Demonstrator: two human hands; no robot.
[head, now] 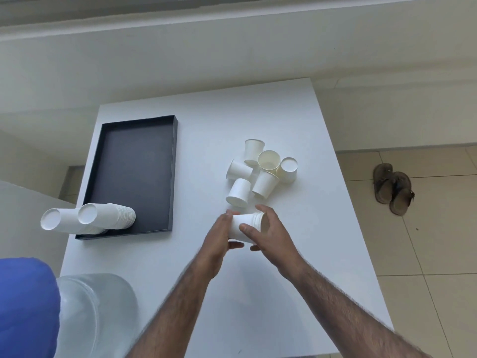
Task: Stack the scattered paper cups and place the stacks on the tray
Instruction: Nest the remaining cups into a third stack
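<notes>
While the left hand [219,236] gripped the base end and the right hand [268,233] curled round the rim end of a short cup stack [246,226], held on its side right of the tray [139,161], loose cups [260,171] lay farther right of the tray. An uneven squeeze could crush the rims or jam the nesting; two finished stacks [103,218] at the tray's near corner could topple if knocked

soft daylight (edges bowed, blurred)
</notes>
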